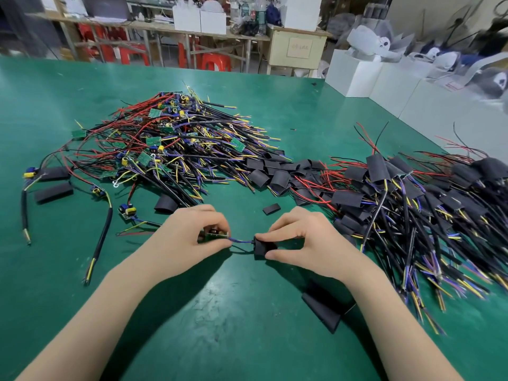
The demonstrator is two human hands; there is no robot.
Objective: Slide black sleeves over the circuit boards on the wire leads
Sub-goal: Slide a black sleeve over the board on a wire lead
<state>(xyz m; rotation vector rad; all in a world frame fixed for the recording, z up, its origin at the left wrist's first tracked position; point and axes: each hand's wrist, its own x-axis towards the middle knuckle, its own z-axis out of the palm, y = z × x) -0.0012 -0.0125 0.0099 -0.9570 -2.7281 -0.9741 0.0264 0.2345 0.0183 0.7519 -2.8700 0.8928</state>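
Note:
My left hand pinches a small green circuit board just above the green table. A short purple and black wire lead runs from the board to the right. My right hand pinches a black sleeve that sits around that lead, a little apart from the board. Much of the board is hidden by my left fingers.
A big pile of bare boards with wires lies at the centre back. Loose black sleeves sit in the middle, and one lies near my right wrist. A pile of sleeved leads fills the right. White boxes stand beyond the table edge.

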